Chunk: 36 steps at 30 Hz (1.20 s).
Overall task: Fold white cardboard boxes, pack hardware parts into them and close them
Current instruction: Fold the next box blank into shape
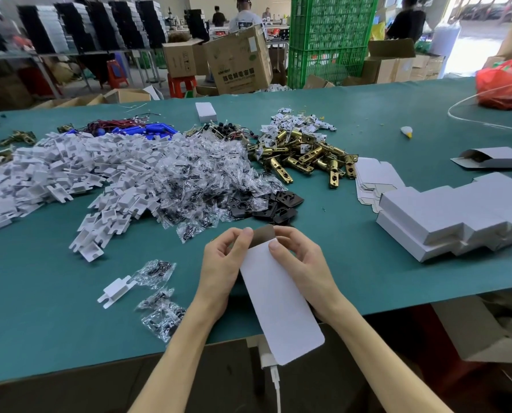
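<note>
A flat white cardboard box [281,302] is held over the near edge of the green table [368,263], its far end flap showing grey-brown inside. My left hand [223,263] grips its far left corner and my right hand [301,260] pinches the far right side. Behind the box lie black plates [266,205], clear bags of black screws [195,180], white plastic brackets [55,168] and brass latch bolts [305,156].
Folded white boxes [445,219] are stacked at the right, with flat box blanks [374,177] beside them. A loose bracket [114,292] and a few screw bags [159,305] lie near my left arm. A red bag [502,84] sits far right. People work in the background.
</note>
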Tool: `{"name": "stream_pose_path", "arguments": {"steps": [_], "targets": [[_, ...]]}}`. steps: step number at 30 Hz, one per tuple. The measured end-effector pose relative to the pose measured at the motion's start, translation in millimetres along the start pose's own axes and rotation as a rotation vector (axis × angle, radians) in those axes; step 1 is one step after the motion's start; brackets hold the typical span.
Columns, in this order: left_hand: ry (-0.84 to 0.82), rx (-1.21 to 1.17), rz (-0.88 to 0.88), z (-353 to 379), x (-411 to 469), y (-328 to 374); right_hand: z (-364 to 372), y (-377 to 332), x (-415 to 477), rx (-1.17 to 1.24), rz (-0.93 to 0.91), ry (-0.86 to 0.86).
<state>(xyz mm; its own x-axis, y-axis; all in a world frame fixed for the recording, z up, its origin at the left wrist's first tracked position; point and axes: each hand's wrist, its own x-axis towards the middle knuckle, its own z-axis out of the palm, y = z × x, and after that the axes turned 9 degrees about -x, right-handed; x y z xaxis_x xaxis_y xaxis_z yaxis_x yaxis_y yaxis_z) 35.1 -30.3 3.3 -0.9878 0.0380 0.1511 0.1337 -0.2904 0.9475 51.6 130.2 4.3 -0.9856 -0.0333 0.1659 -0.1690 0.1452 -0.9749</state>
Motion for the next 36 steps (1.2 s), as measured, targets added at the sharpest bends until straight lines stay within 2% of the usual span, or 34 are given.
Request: {"name": "stream_pose_path", "arguments": {"steps": [10, 21, 25, 32, 36], "targets": [[0.001, -0.011, -0.049, 0.5, 1.5, 2.7, 0.3, -1.1, -1.3, -0.060, -0.055, -0.035], [-0.078, -0.023, -0.068, -3.5, 0.3, 2.0, 0.5, -2.7, -2.0, 0.042, -0.029, -0.039], [-0.070, -0.038, -0.094, -4.0, 0.3, 2.6, 0.1, -3.3, -1.9, 0.006, -0.027, -0.053], [-0.040, -0.070, -0.125, -4.4, 1.4, 1.4, -3.0, -8.0, -4.5, 0.072, 0.035, -0.176], [-0.028, -0.066, -0.120, -4.8, 2.4, 1.2, -1.2, -7.1, -3.5, 0.072, 0.054, -0.188]]}}
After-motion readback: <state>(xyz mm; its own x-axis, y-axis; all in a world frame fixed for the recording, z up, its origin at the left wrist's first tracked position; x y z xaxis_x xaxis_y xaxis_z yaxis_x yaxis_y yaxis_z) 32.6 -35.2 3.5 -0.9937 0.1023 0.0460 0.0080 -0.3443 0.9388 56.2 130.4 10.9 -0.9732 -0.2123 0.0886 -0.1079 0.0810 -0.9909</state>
